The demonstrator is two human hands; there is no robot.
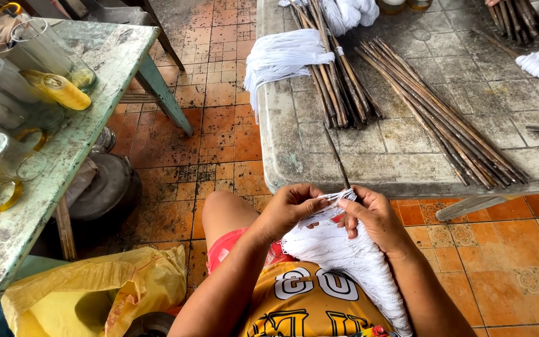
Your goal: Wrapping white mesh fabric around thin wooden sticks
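A thick bundle of white threads lies across my lap over a yellow shirt. My left hand pinches a few strands at the bundle's top end. My right hand grips the same end from the other side, fingers closed on the strands. A thin dark stick lies on the worn table right in front of my hands, pointing at them.
Two piles of dark sticks and white thread bundles lie on the table. A green side table at left holds glass jars and a yellow spool. A yellow sack sits on the tiled floor.
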